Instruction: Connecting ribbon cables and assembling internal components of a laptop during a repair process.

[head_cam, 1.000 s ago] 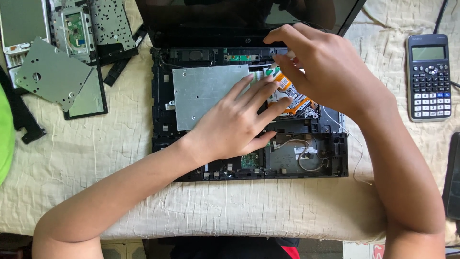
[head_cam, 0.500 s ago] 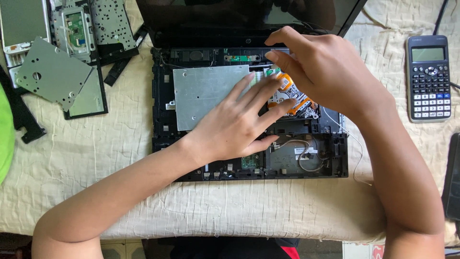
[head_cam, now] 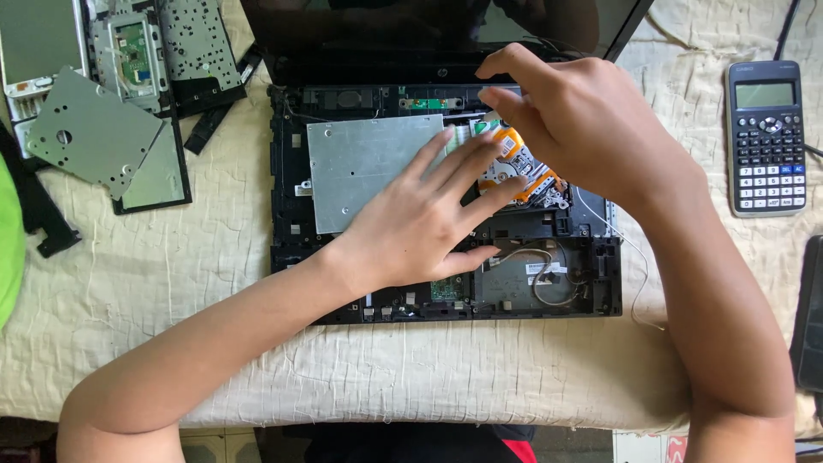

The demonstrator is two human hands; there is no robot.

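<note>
An opened black laptop base (head_cam: 291, 240) lies on a cream cloth, with its dark screen tilted back. A bare silver metal plate (head_cam: 364, 167) covers its left half. My left hand (head_cam: 424, 219) rests flat over the middle of the base, fingers spread and touching a small part with orange and white bands (head_cam: 514, 167). My right hand (head_cam: 583, 129) comes from the right and pinches the far end of that same part, which sits tilted in the bay. Its shape is mostly hidden by both hands.
Removed parts lie at the far left: a grey metal bracket (head_cam: 90, 133), a keyboard backing (head_cam: 201, 51) and a touchpad board (head_cam: 129, 47). A dark calculator (head_cam: 765, 137) sits at the right. Loose wires (head_cam: 549, 274) run in the base's lower right bay. A green object (head_cam: 9, 240) shows at the left edge.
The orange and white part has shifted slightly and tilted up between the hands. Both hands stay almost where they were.
</note>
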